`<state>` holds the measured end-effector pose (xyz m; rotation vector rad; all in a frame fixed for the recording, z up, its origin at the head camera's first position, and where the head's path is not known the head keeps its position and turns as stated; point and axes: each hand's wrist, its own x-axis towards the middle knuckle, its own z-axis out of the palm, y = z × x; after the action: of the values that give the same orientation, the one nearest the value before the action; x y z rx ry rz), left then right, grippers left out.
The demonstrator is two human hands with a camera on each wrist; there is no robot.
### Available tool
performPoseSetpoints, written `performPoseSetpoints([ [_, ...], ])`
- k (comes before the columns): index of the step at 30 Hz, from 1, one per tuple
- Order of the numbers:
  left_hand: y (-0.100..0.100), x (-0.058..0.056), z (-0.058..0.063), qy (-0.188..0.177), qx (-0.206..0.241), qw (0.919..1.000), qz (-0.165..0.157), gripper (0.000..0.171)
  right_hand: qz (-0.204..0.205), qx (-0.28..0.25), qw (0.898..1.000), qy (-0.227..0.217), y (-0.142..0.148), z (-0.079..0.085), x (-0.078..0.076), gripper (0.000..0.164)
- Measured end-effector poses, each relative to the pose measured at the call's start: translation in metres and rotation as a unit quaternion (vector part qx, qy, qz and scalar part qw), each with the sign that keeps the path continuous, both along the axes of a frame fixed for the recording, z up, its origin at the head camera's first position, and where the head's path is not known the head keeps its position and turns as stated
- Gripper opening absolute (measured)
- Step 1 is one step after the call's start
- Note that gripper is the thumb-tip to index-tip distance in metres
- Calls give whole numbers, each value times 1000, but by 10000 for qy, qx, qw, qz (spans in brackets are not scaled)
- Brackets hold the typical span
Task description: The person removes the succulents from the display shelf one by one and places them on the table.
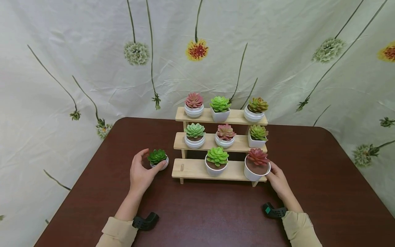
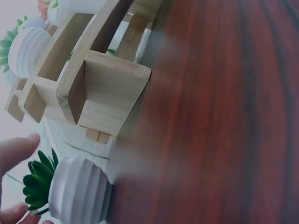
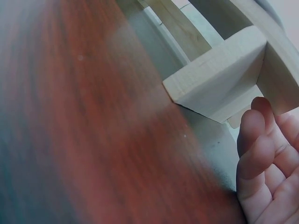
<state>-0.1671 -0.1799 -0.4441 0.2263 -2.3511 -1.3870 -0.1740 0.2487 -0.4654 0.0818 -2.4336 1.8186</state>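
A dark green succulent in a white ribbed pot (image 1: 160, 162) stands on the table left of the wooden stand. Around it my left hand (image 1: 141, 173) is spread; in the left wrist view the thumb (image 2: 17, 151) is apart from the pot. My right hand (image 1: 278, 179) is at the right end of the stand's lowest shelf (image 1: 191, 168), beside a red succulent in a white pot (image 1: 253, 175). Loosely bent fingers (image 3: 259, 156) lie near the shelf end in the right wrist view; that thumb and any contact with the pot are hidden.
Potted succulents fill the upper shelf (image 1: 237, 116) and middle shelf (image 1: 210, 144). Another light green succulent (image 1: 217, 156) sits mid-way on the lowest shelf. The stand is on a dark brown table (image 1: 213, 212), with a flowered cloth (image 1: 102, 41) behind.
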Motion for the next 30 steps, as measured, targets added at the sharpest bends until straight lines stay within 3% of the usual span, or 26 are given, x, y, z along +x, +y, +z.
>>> performPoseSetpoints([
  [16, 22, 9, 28, 769, 148, 9966, -254, 71, -60, 130, 9999, -81, 1, 1, -1, 34],
  [30, 62, 15, 35, 1062, 43, 9891, -1017, 64, 39, 116, 9999, -37, 2, 0, -1, 32],
])
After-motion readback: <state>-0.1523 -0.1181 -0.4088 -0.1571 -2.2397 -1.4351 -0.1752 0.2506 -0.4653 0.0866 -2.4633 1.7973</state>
